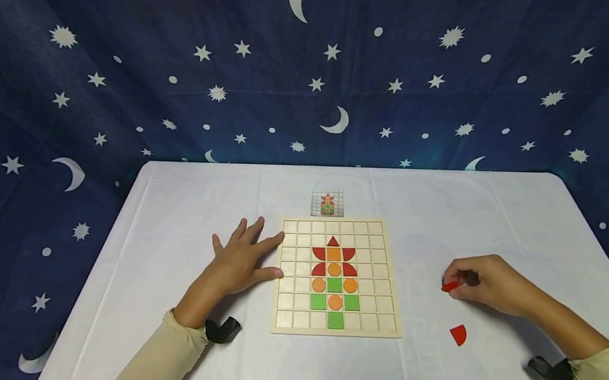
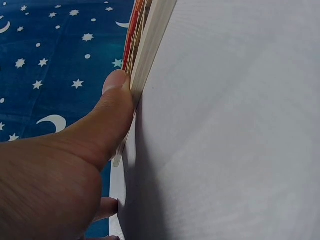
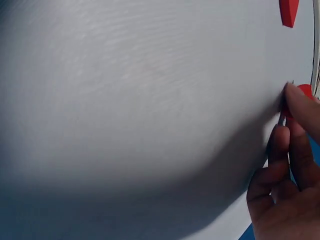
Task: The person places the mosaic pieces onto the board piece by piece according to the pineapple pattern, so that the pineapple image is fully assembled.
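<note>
A wooden grid board (image 1: pixel 382 305) lies on the table, bearing a figure of flat red, orange and green pieces. A red triangle (image 1: pixel 333 242) tops it, above an orange square (image 1: pixel 333 254) flanked by red quarter circles; orange circles and green squares (image 1: pixel 335 320) sit lower. My left hand (image 1: pixel 237 263) spreads its fingers at the board's left side, with the thumb (image 2: pixel 112 107) touching the edge. To the right of the board, my right hand (image 1: pixel 494 284) pinches a red piece (image 1: pixel 449 286), partly hidden by the fingers. Nearer me lies a loose red quarter circle (image 1: pixel 458 334).
Behind the board stands a small pattern card (image 1: pixel 328 204) showing a similar figure on a grid. A white cloth covers the table (image 1: pixel 209 195). Dark blue fabric (image 1: pixel 275 67) with moons and stars hangs beyond the table's far edge.
</note>
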Motion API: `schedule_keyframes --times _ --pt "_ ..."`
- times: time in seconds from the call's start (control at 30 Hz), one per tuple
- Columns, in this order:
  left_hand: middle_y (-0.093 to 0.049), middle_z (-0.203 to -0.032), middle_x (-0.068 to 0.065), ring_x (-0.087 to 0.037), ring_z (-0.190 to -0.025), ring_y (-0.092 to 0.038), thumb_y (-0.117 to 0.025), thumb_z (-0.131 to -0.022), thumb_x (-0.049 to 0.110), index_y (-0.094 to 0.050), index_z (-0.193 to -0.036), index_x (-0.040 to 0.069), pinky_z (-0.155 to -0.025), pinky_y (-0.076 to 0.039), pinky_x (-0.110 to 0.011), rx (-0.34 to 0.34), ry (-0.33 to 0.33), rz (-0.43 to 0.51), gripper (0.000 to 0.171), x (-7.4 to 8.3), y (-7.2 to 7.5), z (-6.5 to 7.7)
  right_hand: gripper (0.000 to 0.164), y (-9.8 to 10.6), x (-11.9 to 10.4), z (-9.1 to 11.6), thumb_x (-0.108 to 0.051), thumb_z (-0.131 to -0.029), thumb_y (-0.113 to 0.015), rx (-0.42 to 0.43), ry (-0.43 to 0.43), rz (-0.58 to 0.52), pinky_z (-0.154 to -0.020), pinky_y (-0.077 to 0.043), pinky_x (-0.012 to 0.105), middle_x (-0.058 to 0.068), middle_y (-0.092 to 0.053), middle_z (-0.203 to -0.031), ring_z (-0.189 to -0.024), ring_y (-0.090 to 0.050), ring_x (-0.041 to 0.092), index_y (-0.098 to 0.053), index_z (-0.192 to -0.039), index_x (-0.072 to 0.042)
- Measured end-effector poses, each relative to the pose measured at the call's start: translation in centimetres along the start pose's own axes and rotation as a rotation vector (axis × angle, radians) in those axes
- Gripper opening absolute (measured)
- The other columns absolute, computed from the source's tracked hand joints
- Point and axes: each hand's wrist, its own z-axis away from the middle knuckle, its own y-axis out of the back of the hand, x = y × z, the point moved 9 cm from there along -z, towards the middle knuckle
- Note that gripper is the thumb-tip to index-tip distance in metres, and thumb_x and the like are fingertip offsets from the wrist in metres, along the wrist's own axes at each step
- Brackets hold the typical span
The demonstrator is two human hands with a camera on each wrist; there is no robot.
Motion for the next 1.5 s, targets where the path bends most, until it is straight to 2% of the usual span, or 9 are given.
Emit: schedule_keyframes --times 0.13,0.3,0.47,0.7,0.9,1.03,1.13,1.3,1.5 --pt "-0.024 -0.169 -0.016 -0.05 -0.156 -0.013 -0.071 -0.083 0.067 -0.046 -0.154 0.035 -0.103 -0.01 -0.09 0.002 -0.004 0.002 0.081 0.0 -0.1 0.0 0.026 -0.3 -0.9 -0.4 -0.012 -0.081 -0.086 -0.007 -0.013 -0.077 -0.066 -0.049 0.021 -0.017 -0.066 -0.08 -0.075 -0.057 0.006 -0.075 -0.092 -0.032" --pt "-0.024 -0.169 -0.016 -0.049 -0.156 -0.014 -0.071 -0.083 0.068 -0.046 -0.154 0.036 -0.103 -0.01 -0.09 0.008 -0.006 -0.003 0.082 -0.1 -0.2 -0.1 0.022 -1.3 -3.0 -1.3 -0.011 -0.087 -0.081 -0.021 0.001 -0.204 -0.067 -0.052 0.023 -0.012 -0.072 -0.092 -0.079 -0.06 0.009 -0.079 -0.103 -0.026" --pt "-0.024 -0.169 -0.016 -0.049 -0.156 -0.014 -0.071 -0.083 0.067 -0.046 -0.154 0.036 -0.103 -0.01 -0.09 0.006 -0.004 -0.002 0.082 -0.1 -0.2 -0.2 0.027 -3.4 -5.7 -2.3 -0.013 -0.092 -0.076 -0.108 0.02 -0.293 -0.07 -0.051 0.021 -0.007 -0.074 -0.103 -0.083 -0.061 0.01 -0.076 -0.118 -0.019" --pt "-0.023 -0.17 -0.015 -0.048 -0.156 -0.013 -0.071 -0.083 0.067 -0.045 -0.154 0.036 -0.104 -0.01 -0.09 0.0 0.002 0.001 0.082 -0.1 -0.1 -0.2 0.012 -6.2 -8.7 -3.1 -0.017 -0.088 -0.08 -0.164 -0.006 -0.362 -0.069 -0.049 0.021 -0.005 -0.068 -0.078 -0.072 -0.06 0.01 -0.074 -0.097 -0.022" --pt "-0.023 -0.17 -0.015 -0.049 -0.156 -0.013 -0.071 -0.083 0.067 -0.045 -0.154 0.036 -0.103 -0.01 -0.09 -0.003 0.002 -0.003 0.082 -0.2 -0.2 -0.1 0.013 -8.0 -11.4 -3.2 -0.011 -0.088 -0.079 -0.212 0.028 -0.414 -0.065 -0.051 0.021 -0.003 -0.072 -0.079 -0.068 -0.061 0.007 -0.077 -0.097 -0.02" --pt "-0.024 -0.169 -0.016 -0.049 -0.156 -0.014 -0.071 -0.083 0.067 -0.046 -0.154 0.035 -0.103 -0.01 -0.09 0.002 -0.001 -0.008 0.082 -0.1 -0.2 -0.1 0.008 -8.6 -12.9 -3.4 -0.01 -0.088 -0.08 -0.206 0.087 -0.406 -0.061 -0.051 0.02 -0.003 -0.073 -0.075 -0.064 -0.061 0.005 -0.078 -0.091 -0.017" --pt "-0.024 -0.169 -0.016 -0.049 -0.156 -0.014 -0.071 -0.083 0.067 -0.046 -0.154 0.036 -0.103 -0.009 -0.09 0.004 -0.001 -0.003 0.082 -0.1 -0.1 0.0 0.01 -8.8 -13.5 -3.6 -0.008 -0.086 -0.08 -0.165 0.125 -0.35 -0.059 -0.049 0.019 -0.007 -0.071 -0.071 -0.061 -0.058 0.001 -0.078 -0.086 -0.018" --pt "-0.024 -0.169 -0.016 -0.049 -0.156 -0.014 -0.072 -0.083 0.067 -0.046 -0.154 0.036 -0.103 -0.009 -0.09 0.0 -0.001 0.003 0.082 -0.1 -0.2 -0.1 0.017 -9.0 -13.9 -3.8 -0.004 -0.081 -0.081 -0.127 0.147 -0.301 -0.056 -0.049 0.02 -0.013 -0.067 -0.067 -0.059 -0.056 -0.001 -0.077 -0.08 -0.02" --pt "-0.023 -0.17 -0.015 -0.049 -0.156 -0.013 -0.071 -0.083 0.067 -0.045 -0.154 0.037 -0.103 -0.009 -0.09 -0.003 0.001 0.001 0.082 -0.2 -0.3 -0.1 0.015 -9.0 -14.2 -3.7 -0.005 -0.08 -0.084 -0.083 0.163 -0.247 -0.058 -0.05 0.02 -0.014 -0.066 -0.07 -0.063 -0.056 -0.002 -0.078 -0.079 -0.019"
